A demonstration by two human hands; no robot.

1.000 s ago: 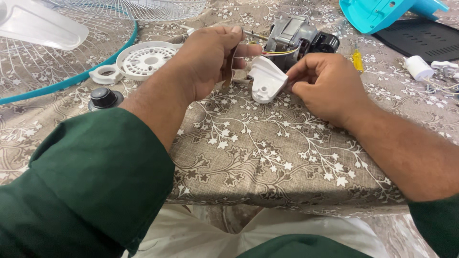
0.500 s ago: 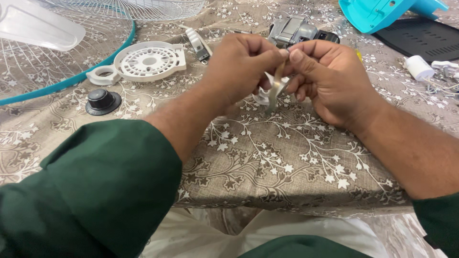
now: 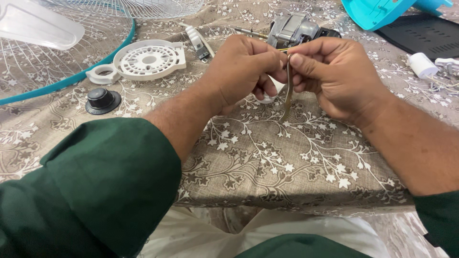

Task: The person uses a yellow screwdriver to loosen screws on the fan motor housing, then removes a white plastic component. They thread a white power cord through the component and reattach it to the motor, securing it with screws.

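- Nearest the camera, dark green sleeves frame the view; below them the worktop is covered in a brown cloth printed with pale flowering branches.
- The left hand and right hand meet above the cloth, both closed in a fingertip pinch on a thin flat metal strip that hangs upright between them, its lower end tapering toward the cloth.
- To handle it well, I judge the pinch should stay near the top edge, with both hands steady so the slim strip does not twist or slip.
- Just behind the hands lies a grey metal fan motor with a bare shaft; thin wires seem to run from it toward the fingers.
- To the left sit a white perforated plastic disc and a black domed knob.
- Farthest back are a wire fan guard with a teal rim, a clear blade and a turquoise housing.
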